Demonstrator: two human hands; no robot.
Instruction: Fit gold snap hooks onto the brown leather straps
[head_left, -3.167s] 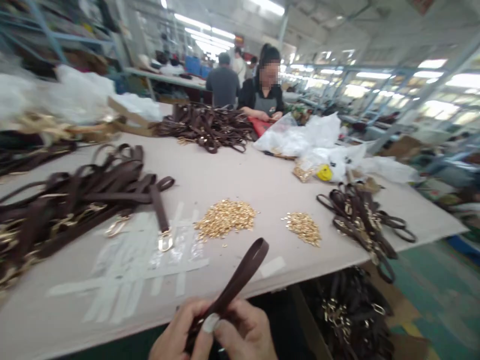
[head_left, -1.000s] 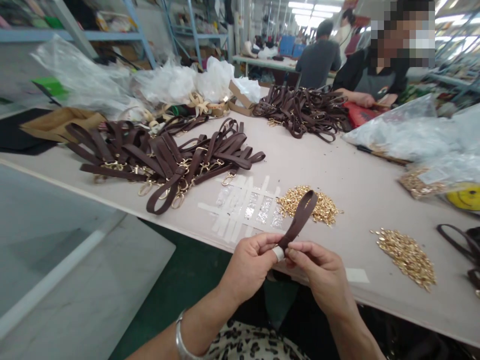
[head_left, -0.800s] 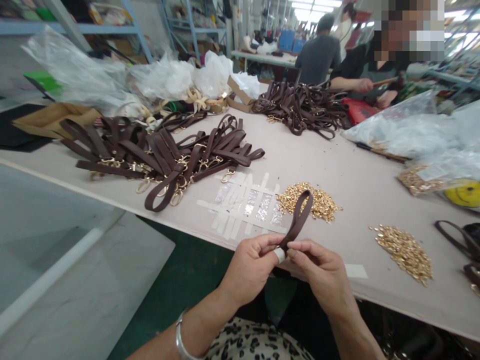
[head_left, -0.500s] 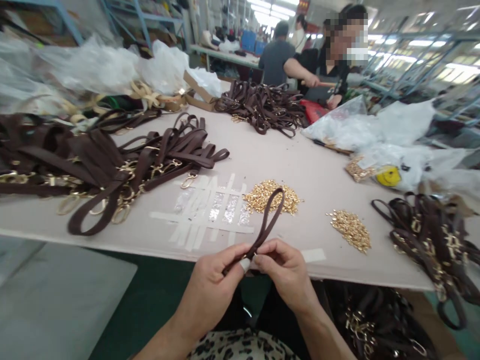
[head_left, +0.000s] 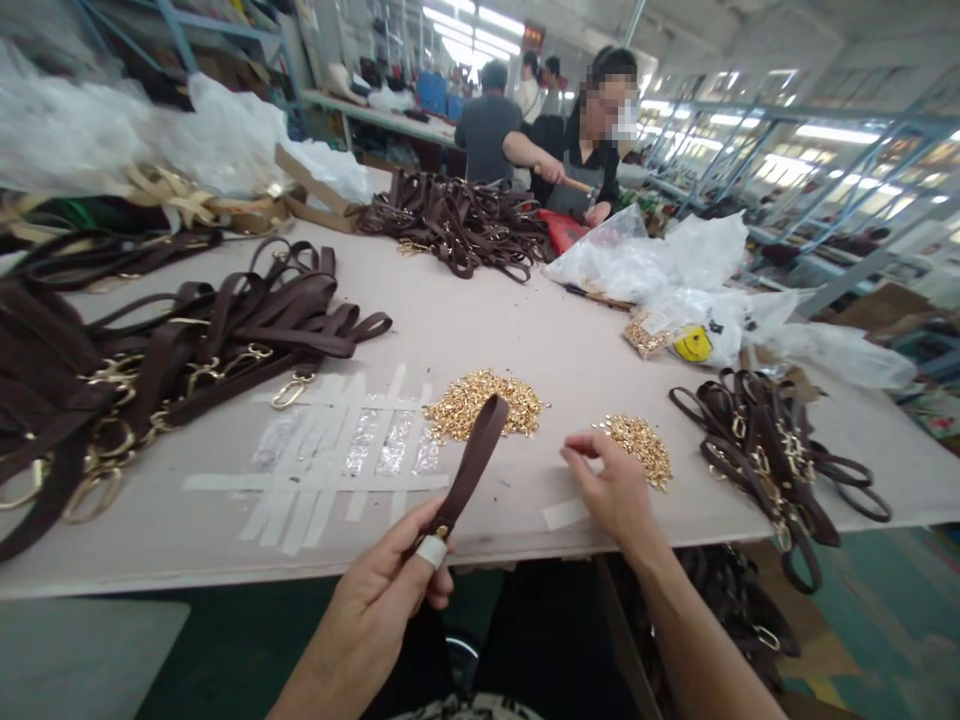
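My left hand (head_left: 390, 575) is closed round the lower end of a dark brown leather wrist strap (head_left: 478, 450), thumb pressed on it. The strap's loop stands up over the table edge, and a small gold rivet shows in it just above the thumb, which wears a whitish wrap. My right hand (head_left: 611, 490) hovers beside a small pile of gold rivet pieces (head_left: 645, 450), thumb and forefinger tips drawn together; anything between them is too small to make out. A larger pile of gold rivet pieces (head_left: 487, 395) lies behind the strap loop.
Brown straps with gold clasps (head_left: 247, 330) are heaped at left, more straps (head_left: 765, 450) at right and another heap (head_left: 465, 220) at the back. Tape strips (head_left: 315, 483) hold clear film on the table. Plastic bags (head_left: 637, 250) lie at back right. Across the table, a person grips a wooden-handled tool (head_left: 574, 183).
My right hand has let go of the strap and moved right, towards the small rivet pile. My left hand keeps the strap, now turned with its flat side showing. The view has swung right.
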